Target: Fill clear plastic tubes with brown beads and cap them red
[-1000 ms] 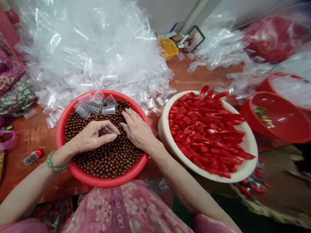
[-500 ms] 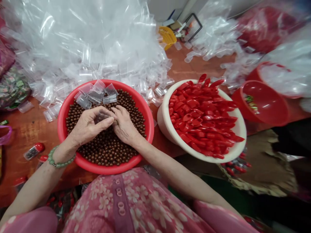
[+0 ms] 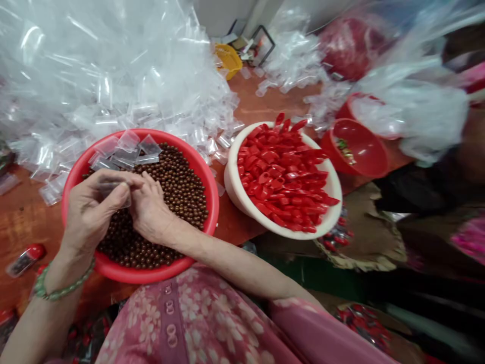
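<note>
A red basin [image 3: 215, 202] of brown balls [image 3: 185, 189] stands before me, with several clear plastic containers [image 3: 129, 141] lying on its far left part. Over the balls, my left hand [image 3: 94, 205] curls round a clear container [image 3: 125, 196], thumb and fingers closed on it. My right hand [image 3: 149, 207] touches its fingertips to the left one at the container's mouth; its fingers are bent together, and what they hold, if anything, is hidden. To the right, a cream bucket [image 3: 237, 189] holds many red caps [image 3: 284, 177].
A large heap of clear containers [image 3: 125, 65] fills the back left. Red bowls [image 3: 364, 146], a yellow basket [image 3: 228, 59] and plastic bags [image 3: 420, 101] stand farther right and back. One red-capped container [image 3: 26, 259] lies at left.
The view has swung to the right, so the basin and bucket appear farther left. Both hands stay together over the balls, and the clear container in my left hand shows more.
</note>
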Demonstrator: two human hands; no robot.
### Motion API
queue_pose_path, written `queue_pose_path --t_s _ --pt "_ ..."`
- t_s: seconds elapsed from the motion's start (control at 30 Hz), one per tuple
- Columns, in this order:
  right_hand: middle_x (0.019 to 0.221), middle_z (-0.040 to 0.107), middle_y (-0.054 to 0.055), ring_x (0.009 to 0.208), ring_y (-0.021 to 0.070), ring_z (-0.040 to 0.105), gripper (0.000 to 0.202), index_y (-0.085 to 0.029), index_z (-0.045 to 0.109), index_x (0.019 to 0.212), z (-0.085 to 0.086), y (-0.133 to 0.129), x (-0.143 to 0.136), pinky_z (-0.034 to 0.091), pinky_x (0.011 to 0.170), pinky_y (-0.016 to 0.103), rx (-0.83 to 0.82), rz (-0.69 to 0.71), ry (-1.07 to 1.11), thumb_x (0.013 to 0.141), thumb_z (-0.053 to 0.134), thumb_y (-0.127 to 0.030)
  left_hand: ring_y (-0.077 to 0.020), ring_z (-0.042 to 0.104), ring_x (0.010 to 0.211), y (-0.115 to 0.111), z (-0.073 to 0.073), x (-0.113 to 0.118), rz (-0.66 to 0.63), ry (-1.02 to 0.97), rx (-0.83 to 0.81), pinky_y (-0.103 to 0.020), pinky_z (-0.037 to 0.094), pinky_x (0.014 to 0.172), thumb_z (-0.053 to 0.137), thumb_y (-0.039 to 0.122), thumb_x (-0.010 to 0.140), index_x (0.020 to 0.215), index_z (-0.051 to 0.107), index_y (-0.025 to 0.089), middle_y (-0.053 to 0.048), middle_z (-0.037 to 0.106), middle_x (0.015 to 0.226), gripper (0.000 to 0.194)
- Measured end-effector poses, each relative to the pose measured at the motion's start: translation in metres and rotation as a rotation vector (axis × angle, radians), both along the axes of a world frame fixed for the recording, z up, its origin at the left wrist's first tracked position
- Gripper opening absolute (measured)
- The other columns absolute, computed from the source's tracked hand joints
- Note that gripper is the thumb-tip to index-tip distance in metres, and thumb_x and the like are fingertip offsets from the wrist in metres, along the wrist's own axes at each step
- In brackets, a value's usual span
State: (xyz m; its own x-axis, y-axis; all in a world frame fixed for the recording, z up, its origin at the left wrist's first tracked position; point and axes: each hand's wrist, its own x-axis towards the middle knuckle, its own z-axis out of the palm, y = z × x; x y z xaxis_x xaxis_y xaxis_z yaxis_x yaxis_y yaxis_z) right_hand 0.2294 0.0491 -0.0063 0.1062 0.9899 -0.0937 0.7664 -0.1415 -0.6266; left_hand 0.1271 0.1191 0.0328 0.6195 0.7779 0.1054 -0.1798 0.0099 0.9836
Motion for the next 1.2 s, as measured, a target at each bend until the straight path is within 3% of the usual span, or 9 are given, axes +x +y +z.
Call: queue_pose_path --t_s 0.1,0.2,0.3,0.43,0.53,0.67,0.87,0.97,1.2 --pt "0.155 0.034 0.012 0.146 0.0344 0.02 0.053 -0.015 0.039 0.143 0.022 -0.001 0.004 0.021 0.116 0.063 0.004 0.053 -0.088 0.091 0.04 -0.013 -0.0162 0.067 0.078 -0.001 0.001 -0.003 0.095 -0.133 0.014 -0.026 0.053 0.073 0.073 0.023 0.078 0.088 0.074 0.015 -0.006 0.073 0.089 0.013" --pt "0.143 0.051 0.012 0.137 0.0268 0.039 0.04 -0.012 0.052 0.132 0.046 -0.017 0.035 0.029 0.116 0.049 0.114 0.123 -0.156 0.096 0.036 -0.014 -0.0191 0.068 0.086 -0.006 0.004 -0.006 0.153 -0.147 0.002 -0.029 0.054 0.08 0.069 0.017 0.08 0.089 0.073 0.014 -0.006 0.072 0.09 0.01" --pt "0.126 0.062 0.013 0.121 0.0219 0.053 0.032 -0.012 0.06 0.119 0.061 -0.054 0.092 0.039 0.11 0.04 0.136 -0.046 -0.244 0.096 0.038 -0.015 -0.0191 0.067 0.089 -0.013 0.005 -0.007 0.143 -0.101 -0.013 -0.029 0.054 0.084 0.066 0.016 0.082 0.09 0.073 0.015 -0.006 0.072 0.091 0.01" --pt "0.132 0.053 0.018 0.124 0.0344 0.048 0.034 -0.015 0.06 0.118 0.053 -0.114 0.17 0.039 0.106 0.055 0.032 -0.325 -0.467 0.086 0.057 -0.027 -0.0192 0.067 0.089 -0.018 0.003 -0.008 0.111 -0.05 -0.039 -0.028 0.054 0.083 0.067 0.018 0.082 0.092 0.072 0.016 -0.006 0.071 0.092 0.012" --pt "0.147 0.035 0.02 0.137 0.04 0.035 0.056 -0.018 0.048 0.134 0.035 -0.139 0.203 0.035 0.109 0.06 -0.077 -0.321 -0.505 0.081 0.06 -0.03 -0.0183 0.066 0.09 -0.02 0.002 -0.008 0.084 -0.026 -0.042 -0.024 0.053 0.078 0.067 0.02 0.082 0.092 0.072 0.016 -0.005 0.07 0.092 0.012" --pt "0.155 0.023 0.021 0.141 0.0436 0.026 0.07 -0.017 0.038 0.144 0.018 -0.136 0.217 0.034 0.109 0.06 -0.171 -0.285 -0.54 0.078 0.061 -0.027 -0.0179 0.066 0.091 -0.022 0.001 -0.007 0.07 0.019 -0.066 -0.023 0.052 0.077 0.068 0.023 0.083 0.092 0.072 0.017 -0.005 0.07 0.093 0.012" --pt "0.151 0.029 0.022 0.127 0.0513 0.037 0.054 -0.02 0.054 0.131 0.011 -0.124 0.216 0.052 0.081 0.059 -0.283 -0.313 -0.697 0.078 0.061 -0.029 -0.0162 0.066 0.088 -0.024 -0.001 -0.002 0.076 -0.003 -0.1 -0.024 0.053 0.082 0.071 0.022 0.08 0.089 0.072 0.018 -0.004 0.071 0.09 0.01" --pt "0.145 0.035 0.023 0.119 0.0473 0.042 0.045 -0.019 0.059 0.124 0.008 -0.124 0.214 0.053 0.076 0.054 -0.27 -0.29 -0.777 0.08 0.059 -0.028 -0.0165 0.067 0.088 -0.025 -0.002 0.0 0.066 0.001 -0.117 -0.025 0.054 0.082 0.071 0.022 0.08 0.089 0.072 0.018 -0.004 0.072 0.091 0.009" --pt "0.121 0.052 0.018 0.105 0.0341 0.049 0.03 -0.018 0.065 0.108 0.001 -0.13 0.219 0.049 0.08 0.047 -0.177 -0.238 -0.821 0.081 0.057 -0.025 -0.0169 0.067 0.088 -0.024 -0.005 -0.003 0.066 0.052 -0.119 -0.025 0.054 0.075 0.073 0.027 0.079 0.089 0.073 0.019 -0.006 0.072 0.093 0.013"
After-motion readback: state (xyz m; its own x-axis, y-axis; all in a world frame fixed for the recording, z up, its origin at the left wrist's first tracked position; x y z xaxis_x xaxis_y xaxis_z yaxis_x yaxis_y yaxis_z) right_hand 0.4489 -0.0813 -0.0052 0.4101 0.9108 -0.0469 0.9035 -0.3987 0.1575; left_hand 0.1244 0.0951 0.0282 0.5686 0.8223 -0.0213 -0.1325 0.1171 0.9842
